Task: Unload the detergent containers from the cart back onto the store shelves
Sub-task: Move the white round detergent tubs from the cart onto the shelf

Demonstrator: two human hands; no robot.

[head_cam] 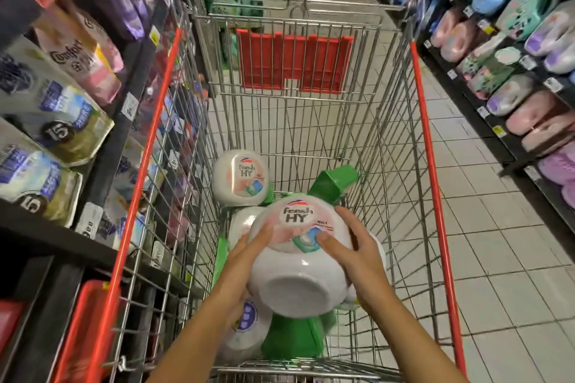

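A white round detergent tub [298,270] with a pink "Fresh HY" label is held above the cart's near end, its flat base turned toward me. My left hand [245,258] grips its left side and my right hand [351,255] grips its right side. Inside the red-rimmed wire cart [431,146] a second white tub [240,177] lies farther in. Green-lidded containers [334,182] and another white tub with a blue label [249,325] lie under the held one, partly hidden.
Shelves of refill pouches [53,109] line the left, close against the cart. Shelves of pastel detergent tubs [529,84] run along the right across a tiled aisle [485,227]. The cart's red child-seat flap [294,62] stands at its far end.
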